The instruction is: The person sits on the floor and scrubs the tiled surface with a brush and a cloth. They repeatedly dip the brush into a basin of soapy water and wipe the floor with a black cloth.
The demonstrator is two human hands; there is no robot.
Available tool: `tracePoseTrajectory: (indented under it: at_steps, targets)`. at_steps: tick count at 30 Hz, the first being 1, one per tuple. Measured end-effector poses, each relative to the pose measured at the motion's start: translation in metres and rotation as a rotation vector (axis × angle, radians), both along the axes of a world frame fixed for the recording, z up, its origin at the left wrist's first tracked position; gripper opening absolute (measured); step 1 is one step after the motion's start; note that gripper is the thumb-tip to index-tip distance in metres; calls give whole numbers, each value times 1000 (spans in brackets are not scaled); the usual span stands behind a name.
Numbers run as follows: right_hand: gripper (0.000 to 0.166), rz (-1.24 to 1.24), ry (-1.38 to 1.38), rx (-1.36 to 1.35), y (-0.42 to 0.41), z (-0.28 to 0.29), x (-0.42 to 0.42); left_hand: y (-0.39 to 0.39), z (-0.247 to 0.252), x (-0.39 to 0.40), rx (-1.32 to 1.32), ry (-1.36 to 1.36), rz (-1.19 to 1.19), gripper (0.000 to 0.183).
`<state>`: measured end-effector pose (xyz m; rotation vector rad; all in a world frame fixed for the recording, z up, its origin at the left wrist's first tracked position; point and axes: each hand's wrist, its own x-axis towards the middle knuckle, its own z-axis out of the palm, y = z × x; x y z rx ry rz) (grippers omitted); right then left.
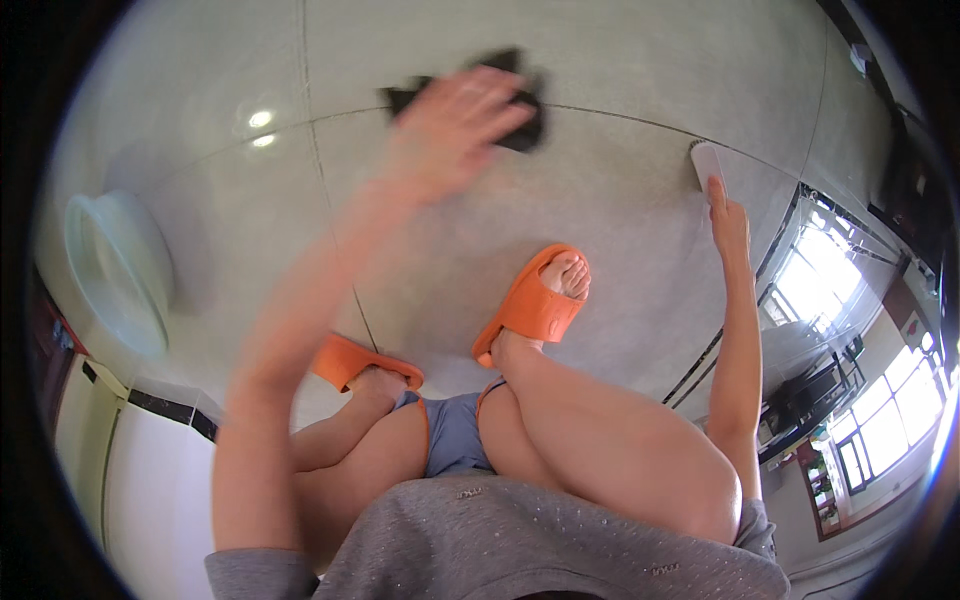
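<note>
My left hand (457,131), blurred, stretches out over a dark, blurred thing (517,127) above the tiled floor (420,247); whether it is a cloth, and whether the hand grips it, I cannot tell. Out to the right, my right hand (727,214) is closed on the handle of a pale brush (707,161), its dark bristle edge at the floor near a tile joint. Between the arms, an orange slipper (551,307) is on one foot and another orange slipper (345,362) on the other.
A pale blue plastic basin (139,240) stands on the floor at the left. A white cabinet or appliance (161,472) is at the lower left. On the right are a dark-edged glossy surface (795,300) with window reflections and dark furniture (911,187).
</note>
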<state>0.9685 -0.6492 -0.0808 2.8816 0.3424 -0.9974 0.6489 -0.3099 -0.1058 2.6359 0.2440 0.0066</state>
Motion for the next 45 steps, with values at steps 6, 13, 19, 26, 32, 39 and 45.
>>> tracePoseTrajectory:
  at_steps: [6,13,19,26,32,39,45]
  targets:
    - [97,433,90,-8,119,-1,-24,107,44,-202,280,306,80,69]
    - [98,875,183,-88,248,-1,-147,60,58,-318,156,436,238,70]
    - [92,1155,210,213,316,4,-277,25,47,-328,68,273,492,66]
    - [97,716,97,122,402,10,-274,31,41,-340,80,133,542,60]
    - [98,1139,284,-148,268,-1,-371,32,27,-343,91,61,636,58]
    - [95,714,91,-48,341,12,-289,26,17,-351,126,4,692,57]
    - [94,1165,258,-30,246,-7,-373,16,14,-339,111,17,642,59]
